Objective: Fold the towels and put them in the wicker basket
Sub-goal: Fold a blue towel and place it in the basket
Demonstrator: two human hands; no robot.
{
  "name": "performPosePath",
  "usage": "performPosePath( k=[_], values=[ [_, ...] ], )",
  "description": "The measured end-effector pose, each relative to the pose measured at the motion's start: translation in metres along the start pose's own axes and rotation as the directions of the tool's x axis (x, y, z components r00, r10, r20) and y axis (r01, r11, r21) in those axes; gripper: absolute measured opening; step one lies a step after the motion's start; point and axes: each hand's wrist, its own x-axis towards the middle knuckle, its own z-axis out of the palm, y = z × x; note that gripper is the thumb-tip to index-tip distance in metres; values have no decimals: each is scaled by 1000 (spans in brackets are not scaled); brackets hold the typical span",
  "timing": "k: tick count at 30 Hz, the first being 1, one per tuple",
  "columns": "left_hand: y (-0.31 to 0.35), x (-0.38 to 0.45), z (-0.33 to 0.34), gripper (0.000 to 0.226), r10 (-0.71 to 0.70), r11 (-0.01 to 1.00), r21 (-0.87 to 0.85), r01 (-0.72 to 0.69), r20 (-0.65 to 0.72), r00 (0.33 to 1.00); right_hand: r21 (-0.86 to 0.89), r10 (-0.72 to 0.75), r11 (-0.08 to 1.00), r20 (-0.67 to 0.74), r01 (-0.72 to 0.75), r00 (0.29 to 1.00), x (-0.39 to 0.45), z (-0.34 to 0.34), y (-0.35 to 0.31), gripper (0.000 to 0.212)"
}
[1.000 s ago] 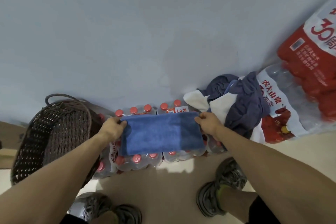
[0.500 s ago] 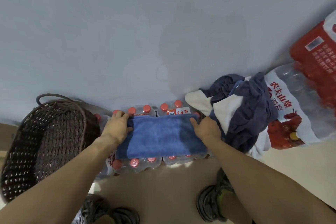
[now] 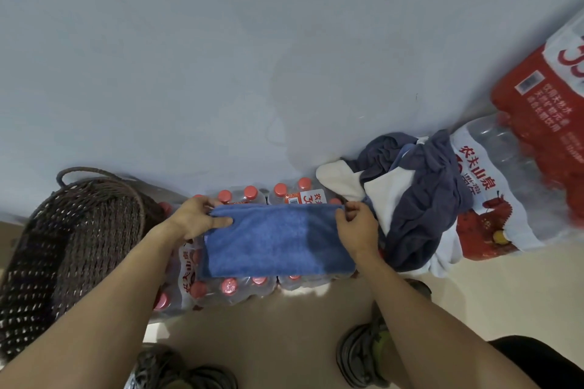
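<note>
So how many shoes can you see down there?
2: left shoe at the bottom edge, partly cut off; right shoe on the floor beside the right forearm.

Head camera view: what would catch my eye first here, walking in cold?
Probably the blue towel, folded into a strip and lying across a shrink-wrapped pack of red-capped water bottles at the centre, with the left hand and right hand pinching its far corners. Next, the dark wicker basket at the left, and a heap of navy and white towels at the right.
</note>
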Motion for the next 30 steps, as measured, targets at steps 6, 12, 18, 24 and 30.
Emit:
performPosePath(
  k=[6,12,18,24,30],
  values=[
    [-19,4,16,40,-170,981,32,189,-311,935,-29,-48,998,-24,47,999,-3,4,-1,15],
    [-23,-3,31,42,72,932,332,144,-559,826,-109,-46,993,-54,40,997,0,9,-4,15],
    [-12,-23,67,31,349,818,573,57,-572,743,-168,10,986,-72,-22,997,9,8,-10,17],
    [-3,-43,143,43,585,766,497,-407,-277,762,89,79,993,-8,-78,997,7,5,-21,18],
    [-23,-38,150,56,648,458,785,-417,27,761,88,186,973,244,-212,952,-4,-7,-11,19]
  ],
)
